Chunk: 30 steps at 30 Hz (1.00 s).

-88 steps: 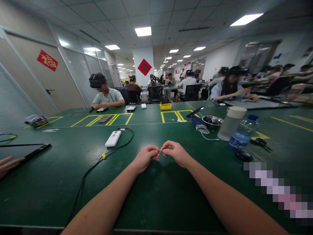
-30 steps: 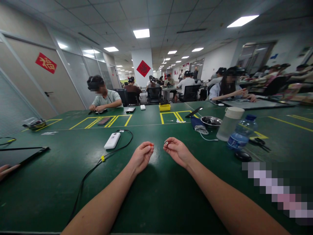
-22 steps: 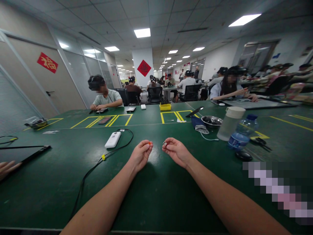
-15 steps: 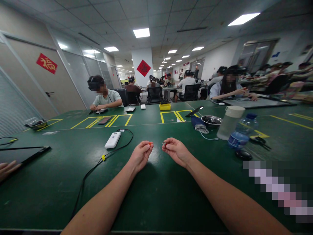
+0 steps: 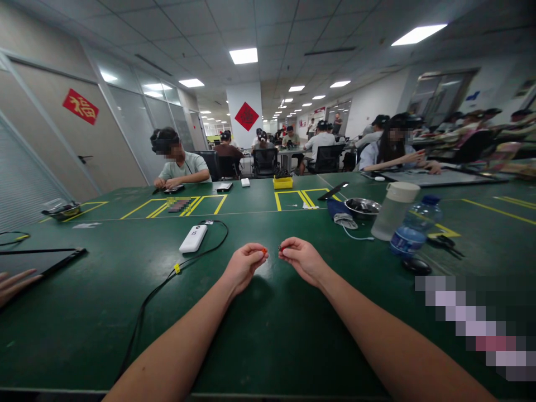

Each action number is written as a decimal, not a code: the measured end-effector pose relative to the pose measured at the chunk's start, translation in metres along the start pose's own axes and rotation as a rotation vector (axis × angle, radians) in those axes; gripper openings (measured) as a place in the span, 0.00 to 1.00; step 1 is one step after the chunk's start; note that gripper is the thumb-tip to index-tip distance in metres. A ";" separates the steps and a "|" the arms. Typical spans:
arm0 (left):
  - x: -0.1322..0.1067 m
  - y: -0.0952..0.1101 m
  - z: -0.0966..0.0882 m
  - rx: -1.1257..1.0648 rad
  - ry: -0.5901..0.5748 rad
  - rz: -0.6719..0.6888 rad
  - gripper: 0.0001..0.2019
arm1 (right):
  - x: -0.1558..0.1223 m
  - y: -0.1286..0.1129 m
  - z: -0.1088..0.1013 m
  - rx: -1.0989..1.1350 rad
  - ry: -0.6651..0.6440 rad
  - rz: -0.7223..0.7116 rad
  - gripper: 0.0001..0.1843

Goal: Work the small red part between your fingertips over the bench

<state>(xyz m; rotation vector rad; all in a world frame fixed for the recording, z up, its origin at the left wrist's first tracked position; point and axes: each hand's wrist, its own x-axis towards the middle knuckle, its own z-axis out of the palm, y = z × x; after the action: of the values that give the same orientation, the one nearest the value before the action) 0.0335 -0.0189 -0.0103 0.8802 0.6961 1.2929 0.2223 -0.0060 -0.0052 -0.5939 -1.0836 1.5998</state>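
Between the thumb and fingertips of my left hand [image 5: 246,267] is a tiny orange piece [image 5: 264,252]; its kind is too small to make out. My right hand [image 5: 302,259] pinches a small dark and reddish piece [image 5: 281,249], mostly covered by the fingers. The two hands face each other above the green table [image 5: 268,329], with a narrow gap between the fingertips, and the two pieces are apart.
Left of my hands lies a white power bank [image 5: 193,239] with a black cable [image 5: 154,293]. To the right stand a metal bowl [image 5: 362,207], a whitish cup [image 5: 396,211], a plastic bottle [image 5: 416,228] and a black mouse [image 5: 416,266]. Another person's hand [image 5: 17,285] rests at the left edge.
My left hand has shifted slightly right, bringing the orange piece closer to my right hand. My right hand has stayed almost in place, still pinching its piece.
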 end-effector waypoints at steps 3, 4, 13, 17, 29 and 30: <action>-0.003 -0.002 0.004 0.111 -0.034 0.035 0.10 | -0.002 0.002 0.005 -0.085 -0.020 -0.005 0.10; -0.004 -0.003 0.006 0.143 -0.043 0.048 0.10 | -0.003 0.002 0.006 -0.118 -0.026 -0.011 0.11; -0.006 -0.006 0.010 0.369 -0.067 0.130 0.10 | -0.006 0.006 0.008 -0.296 -0.085 -0.041 0.12; -0.007 -0.004 0.009 0.436 -0.054 0.146 0.09 | -0.007 0.003 0.009 -0.348 -0.116 -0.035 0.11; -0.008 -0.001 0.008 0.492 -0.080 0.153 0.09 | -0.007 0.002 0.007 -0.527 -0.148 -0.146 0.09; -0.008 -0.001 0.008 0.496 -0.076 0.151 0.08 | -0.006 0.001 0.006 -0.556 -0.148 -0.173 0.08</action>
<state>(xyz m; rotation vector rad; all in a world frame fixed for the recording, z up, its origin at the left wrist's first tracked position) 0.0396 -0.0281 -0.0072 1.3982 0.9235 1.2294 0.2185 -0.0141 -0.0046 -0.7272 -1.6647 1.2022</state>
